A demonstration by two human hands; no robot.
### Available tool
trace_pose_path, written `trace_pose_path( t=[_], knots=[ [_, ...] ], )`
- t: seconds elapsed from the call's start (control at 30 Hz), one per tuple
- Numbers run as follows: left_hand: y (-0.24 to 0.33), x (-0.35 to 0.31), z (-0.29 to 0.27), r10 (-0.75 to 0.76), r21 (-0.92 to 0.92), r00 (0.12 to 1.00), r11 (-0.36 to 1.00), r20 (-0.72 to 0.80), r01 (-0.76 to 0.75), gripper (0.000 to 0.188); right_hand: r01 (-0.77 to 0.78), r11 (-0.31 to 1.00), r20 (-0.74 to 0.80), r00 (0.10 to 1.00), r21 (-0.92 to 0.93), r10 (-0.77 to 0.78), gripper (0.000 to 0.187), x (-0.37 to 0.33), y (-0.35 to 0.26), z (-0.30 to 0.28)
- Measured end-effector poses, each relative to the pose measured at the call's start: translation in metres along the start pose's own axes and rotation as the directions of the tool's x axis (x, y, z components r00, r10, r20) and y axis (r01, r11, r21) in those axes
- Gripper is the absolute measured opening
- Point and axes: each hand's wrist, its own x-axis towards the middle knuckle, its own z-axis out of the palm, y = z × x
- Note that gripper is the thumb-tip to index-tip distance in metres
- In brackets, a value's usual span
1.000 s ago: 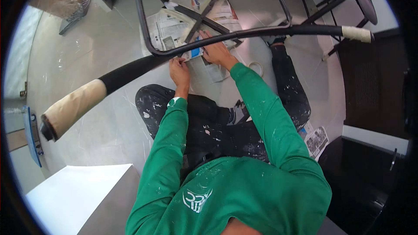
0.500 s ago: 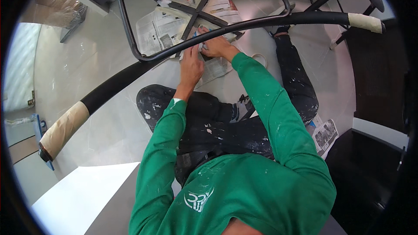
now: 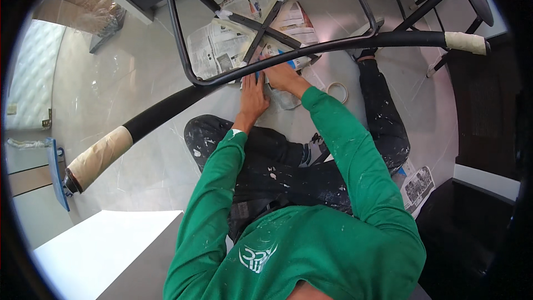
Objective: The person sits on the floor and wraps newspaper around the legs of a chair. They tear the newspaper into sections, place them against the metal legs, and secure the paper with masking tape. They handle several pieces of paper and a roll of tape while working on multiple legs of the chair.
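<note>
An upturned seat with black crossed metal bars (image 3: 261, 30) lies on the floor ahead of me, its underside edged with newspaper (image 3: 214, 50) and strips of pale tape. My left hand (image 3: 254, 100) rests at the near edge of the newspaper, its fingers stretched forward side by side. Right beside it, my right hand (image 3: 282, 76) reaches to the same edge. The black tube frame (image 3: 327, 46) passes over my right fingers and partly hides them, so their grip is unclear. Some blue shows at the paper between the hands.
Paper-like wrapping (image 3: 100, 158) covers the frame's ends. A tape roll (image 3: 337, 93) lies right of my hands. Another newspaper piece (image 3: 417, 188) is by my right knee. A blue-edged board (image 3: 57, 175) stands left, a white panel (image 3: 105, 239) lower left. More black tube legs (image 3: 425, 5) stand upper right.
The view has shifted, so the frame and newspaper sit lower and further right. My right fingertips have slid back toward me and are more hidden by the tube; both hands stay at the newspaper edge.
</note>
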Motion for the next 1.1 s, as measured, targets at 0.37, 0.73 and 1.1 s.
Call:
trace_pose_path(
  t=[0.37, 0.73, 1.1],
  knots=[
    [0.017, -0.017, 0.001, -0.073, 0.124, 0.995, 0.99, 0.069, 0.064, 0.104, 0.023, 0.979, -0.584, 0.806, 0.202, 0.102, 0.052, -0.056, 0.01, 0.003],
    [0.024, -0.017, 0.005, -0.017, 0.119, 0.997, 0.993, -0.071, 0.025, 0.088, -0.645, 0.755, -0.303, 0.702, 0.113, 0.645, 0.025, -0.241, 0.056, 0.027],
    [0.0, -0.01, 0.004, -0.194, -0.508, 0.975, 0.854, -0.11, 0.113, 0.061, 0.044, 0.08, -0.085, 0.777, 0.996, 0.624, 0.027, -0.159, -0.011, -0.012]
  ],
)
